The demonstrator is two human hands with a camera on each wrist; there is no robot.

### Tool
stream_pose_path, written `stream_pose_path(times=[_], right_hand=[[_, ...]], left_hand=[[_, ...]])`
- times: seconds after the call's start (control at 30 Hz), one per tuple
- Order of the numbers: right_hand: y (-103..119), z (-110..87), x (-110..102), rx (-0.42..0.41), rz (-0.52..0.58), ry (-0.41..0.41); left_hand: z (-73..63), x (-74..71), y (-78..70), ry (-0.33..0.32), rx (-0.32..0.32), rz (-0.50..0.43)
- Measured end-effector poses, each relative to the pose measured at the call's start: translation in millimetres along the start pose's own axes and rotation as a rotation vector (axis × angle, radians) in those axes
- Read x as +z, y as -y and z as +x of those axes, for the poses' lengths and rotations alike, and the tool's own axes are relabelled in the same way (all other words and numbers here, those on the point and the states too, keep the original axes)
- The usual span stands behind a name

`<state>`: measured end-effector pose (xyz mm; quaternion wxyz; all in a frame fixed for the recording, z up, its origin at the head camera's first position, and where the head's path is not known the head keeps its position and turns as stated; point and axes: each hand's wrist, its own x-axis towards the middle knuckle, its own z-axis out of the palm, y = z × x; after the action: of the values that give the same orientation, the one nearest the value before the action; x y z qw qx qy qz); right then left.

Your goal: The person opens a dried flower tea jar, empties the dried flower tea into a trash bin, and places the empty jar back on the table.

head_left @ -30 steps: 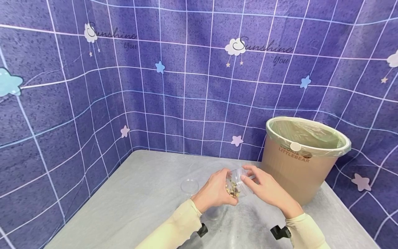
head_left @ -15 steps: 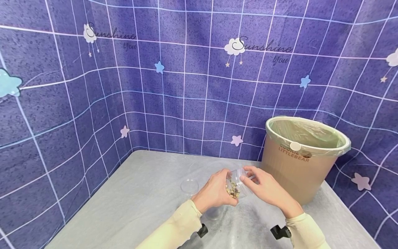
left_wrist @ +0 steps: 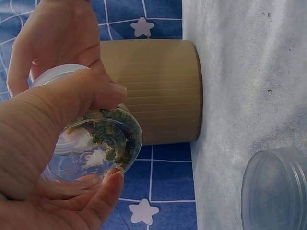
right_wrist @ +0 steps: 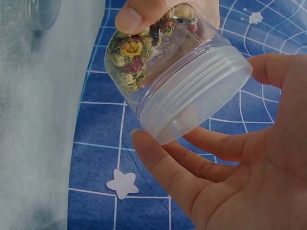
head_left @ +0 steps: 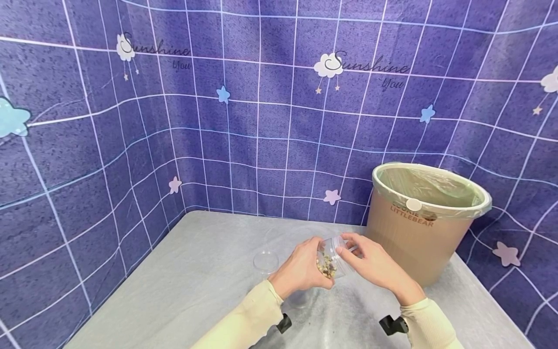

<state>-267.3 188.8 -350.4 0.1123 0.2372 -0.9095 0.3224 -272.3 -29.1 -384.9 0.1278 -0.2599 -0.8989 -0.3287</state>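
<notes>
A clear plastic jar (head_left: 328, 247) is held tilted above the table, with dried flower buds (right_wrist: 129, 55), yellow, cream and dark red, gathered along one side of it. My left hand (head_left: 301, 269) grips the jar's body, thumb on one side and fingers on the other. A translucent screw lid (right_wrist: 199, 93) sits on the jar's mouth, facing my right hand (head_left: 377, 264). Thumb and fingertips of that hand pinch the lid's rim from opposite sides, while its palm stays apart from the lid.
On the grey table (head_left: 209, 252) lies a clear round lid (head_left: 266, 261), left of my left hand. A second clear container (left_wrist: 276, 191) stands near my left forearm. A beige lined bin (head_left: 418, 237) stands at the right; a purple patterned curtain (head_left: 283, 121) hangs behind.
</notes>
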Motion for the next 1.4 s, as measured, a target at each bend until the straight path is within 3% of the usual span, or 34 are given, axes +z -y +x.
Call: stream_pose_path(times=[1.4], right_hand=[[1.8,-2.8,0.0,-0.077,0.009,-0.027]], left_hand=[[0.0,-1.5,-0.8,0.007,-0.018,0.001]])
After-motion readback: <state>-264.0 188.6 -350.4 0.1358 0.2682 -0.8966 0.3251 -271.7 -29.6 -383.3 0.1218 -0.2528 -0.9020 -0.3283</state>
